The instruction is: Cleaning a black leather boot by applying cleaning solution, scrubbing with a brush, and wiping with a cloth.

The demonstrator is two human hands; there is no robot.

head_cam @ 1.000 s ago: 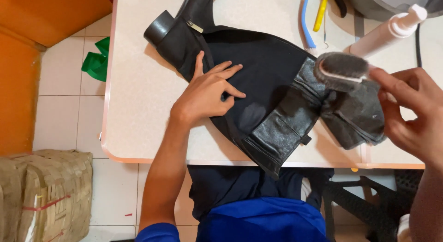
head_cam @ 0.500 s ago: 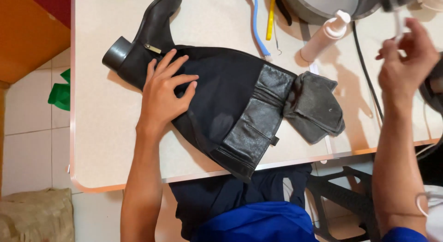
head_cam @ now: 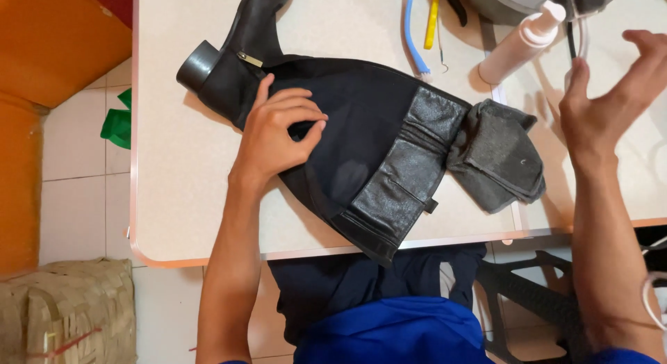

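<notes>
Two hands in view, both yours, with one boot laid out between them:

- Your left hand lies palm down on the tall black boot, fingers curled and pressing the dark shaft; it pins the boot but grips nothing.
- Your right hand is raised above the table's right side, fingers spread wide open and empty, just beside the thin cables near the top edge.
- That tall black boot lies on its side across the pale, round-cornered table, block heel to the upper left, with a small metal zip pull by the heel.
- One grained black leather cuff runs across the boot's top, reaching the table's near edge.
- One grey felt-like liner or cloth lies bunched against the cuff's right side, touching it.
- One white pump bottle lies tilted on the table beyond the grey cloth, between the boot and your right hand.
- Two slim tools, one blue-handled and one yellow-handled, lie at the far edge, near the bottle.
- One woven straw-coloured sack sits on the tiled floor at lower left.
- One green scrap lies on the floor left of the table.
</notes>
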